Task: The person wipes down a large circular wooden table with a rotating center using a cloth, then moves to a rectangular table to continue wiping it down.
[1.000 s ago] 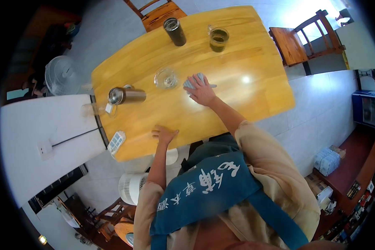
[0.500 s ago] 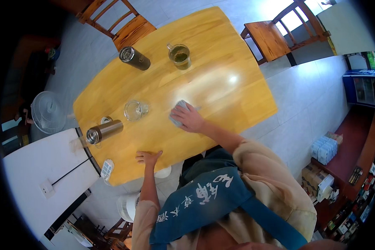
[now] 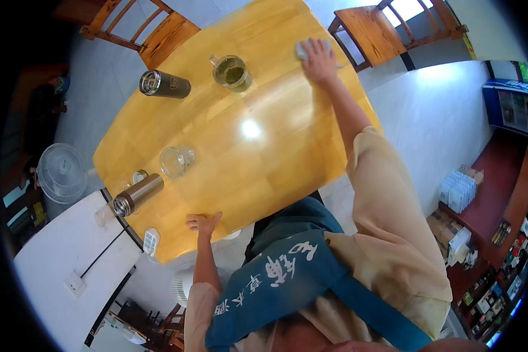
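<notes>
My right hand (image 3: 320, 63) stretches to the table's far right part and presses a folded grey cloth (image 3: 301, 50) against the wooden table (image 3: 276, 126). At the near edge, my left hand (image 3: 203, 224) rests on the tabletop with its thumb apart from its fingers and nothing in it. A glass mug (image 3: 231, 73) with greenish-brown liquid stands toward the far side, and a dark tumbler (image 3: 169, 85) is to its left. Beyond my left hand are a clear glass pitcher or mug (image 3: 175, 162) and a brown metal tumbler (image 3: 139, 195). A small round lid (image 3: 139, 176) lies beside that tumbler.
A white power strip (image 3: 151, 240) sits at the table's near left corner. Wooden chairs (image 3: 169, 39) (image 3: 369, 34) stand beyond the far edge. At left are a white fan (image 3: 64, 173) and a white panel (image 3: 64, 252). Shrink-wrapped packs (image 3: 457, 190) rest on a red-brown counter at right.
My right hand has slid the cloth from the table's middle to its far right, straightening the arm. My left hand stays at the near edge. The view has shifted slightly.
</notes>
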Action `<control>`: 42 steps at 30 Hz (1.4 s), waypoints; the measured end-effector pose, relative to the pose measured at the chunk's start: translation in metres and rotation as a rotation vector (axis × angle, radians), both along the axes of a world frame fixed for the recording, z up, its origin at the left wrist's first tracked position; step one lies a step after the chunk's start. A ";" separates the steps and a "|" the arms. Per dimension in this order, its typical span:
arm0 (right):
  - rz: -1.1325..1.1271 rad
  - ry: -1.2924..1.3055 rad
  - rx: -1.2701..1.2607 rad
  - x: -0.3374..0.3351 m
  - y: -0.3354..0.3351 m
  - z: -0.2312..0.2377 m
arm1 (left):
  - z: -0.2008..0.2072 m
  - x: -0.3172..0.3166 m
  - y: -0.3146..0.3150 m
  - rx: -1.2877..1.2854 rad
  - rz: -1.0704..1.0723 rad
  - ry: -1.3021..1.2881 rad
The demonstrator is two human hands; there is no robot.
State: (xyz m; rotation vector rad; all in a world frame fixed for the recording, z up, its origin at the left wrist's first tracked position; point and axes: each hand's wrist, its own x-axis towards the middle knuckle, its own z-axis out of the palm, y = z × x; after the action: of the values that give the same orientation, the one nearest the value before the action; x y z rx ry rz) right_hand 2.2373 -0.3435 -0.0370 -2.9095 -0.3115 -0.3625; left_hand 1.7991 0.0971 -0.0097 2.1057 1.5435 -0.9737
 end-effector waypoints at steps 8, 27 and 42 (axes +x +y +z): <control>-0.318 -0.033 0.144 -0.097 -0.066 -0.013 | 0.000 0.000 0.000 -0.040 0.052 0.017; 0.474 0.305 0.150 -0.285 0.094 -0.008 | -0.006 -0.002 -0.001 -0.051 0.060 -0.054; -0.394 -0.200 -0.110 -0.311 -0.054 -0.008 | 0.007 -0.058 -0.057 0.025 -0.199 -0.281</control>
State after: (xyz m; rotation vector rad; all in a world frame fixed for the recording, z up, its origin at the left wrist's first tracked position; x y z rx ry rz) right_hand 1.9262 -0.3971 -0.0451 -3.0370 0.2291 -0.7191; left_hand 1.7412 0.0399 -0.0023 2.3311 1.2347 -0.6836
